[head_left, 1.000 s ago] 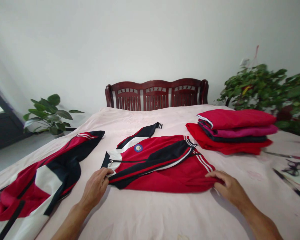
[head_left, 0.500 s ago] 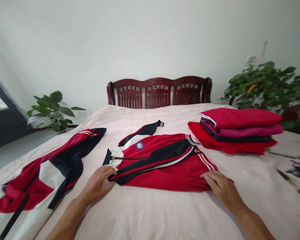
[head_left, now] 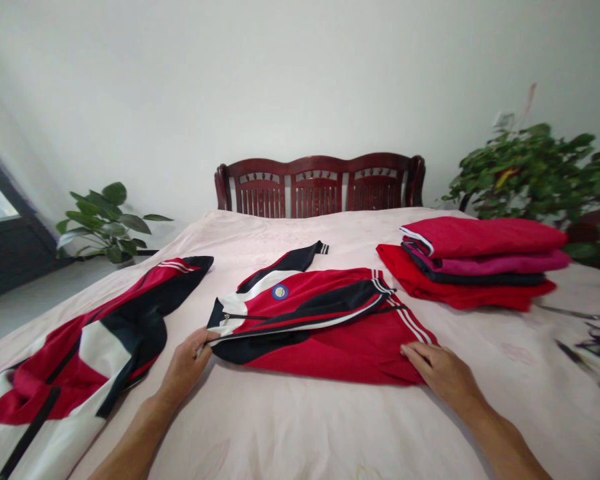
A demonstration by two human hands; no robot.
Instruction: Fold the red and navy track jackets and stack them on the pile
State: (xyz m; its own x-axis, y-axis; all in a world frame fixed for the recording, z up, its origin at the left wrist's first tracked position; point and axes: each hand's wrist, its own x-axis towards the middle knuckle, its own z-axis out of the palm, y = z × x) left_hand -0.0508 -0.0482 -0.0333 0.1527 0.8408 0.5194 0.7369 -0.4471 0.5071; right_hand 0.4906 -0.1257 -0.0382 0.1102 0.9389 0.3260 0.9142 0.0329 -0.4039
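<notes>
A red, navy and white zip jacket (head_left: 325, 353) lies on the bed in front of me, with a round blue badge on its chest. Its near sleeve is folded across the front, while the far sleeve stretches out towards the headboard. My left hand (head_left: 187, 360) pinches the jacket at the shoulder end, by the collar. At the striped hem on the other side, my right hand (head_left: 443, 373) has its fingers closed on the cloth. A second jacket (head_left: 105, 353) of the same colours lies rumpled to the left of my left arm.
Folded red, magenta and navy clothes (head_left: 480, 263) are stacked at the right. Beyond them lie dark-framed glasses (head_left: 597, 340) and a thin dark object (head_left: 587, 370). A wooden headboard (head_left: 320, 187) stands behind the pink bedsheet (head_left: 290, 433). Leafy plants (head_left: 105, 220) flank the bed.
My left hand has drawn back a little to the left, pulling the sleeve's shoulder edge taut and shifting its fold. My right hand stays at the hem.
</notes>
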